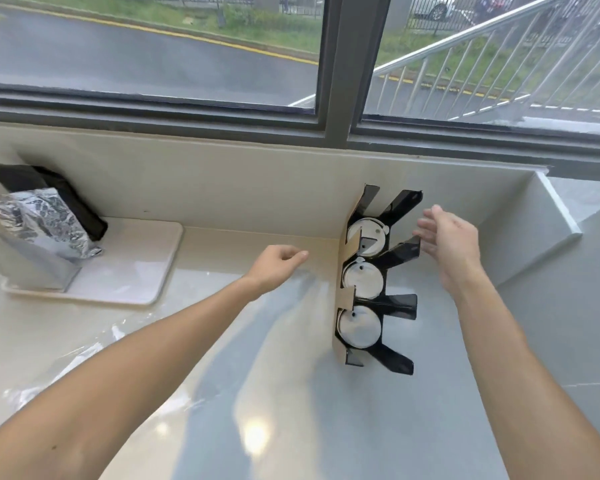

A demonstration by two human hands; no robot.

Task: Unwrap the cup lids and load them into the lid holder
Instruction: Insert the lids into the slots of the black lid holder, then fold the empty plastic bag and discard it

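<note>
We see the lid holder [378, 278] standing on the table [291, 410] with its long axis running away from us, white lids [362, 277] in its three slots, our spread, empty right hand [447, 240] just beside its far end, our loosely curled, empty left hand [278, 263] farther off on the opposite side.

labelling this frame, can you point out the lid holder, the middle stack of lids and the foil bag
lid holder [400, 306]: head view, on a black divider fin at its right side.
middle stack of lids [363, 279]: head view, on the white top lid's face.
foil bag [45, 220]: head view, on its crinkled silver front.
</note>
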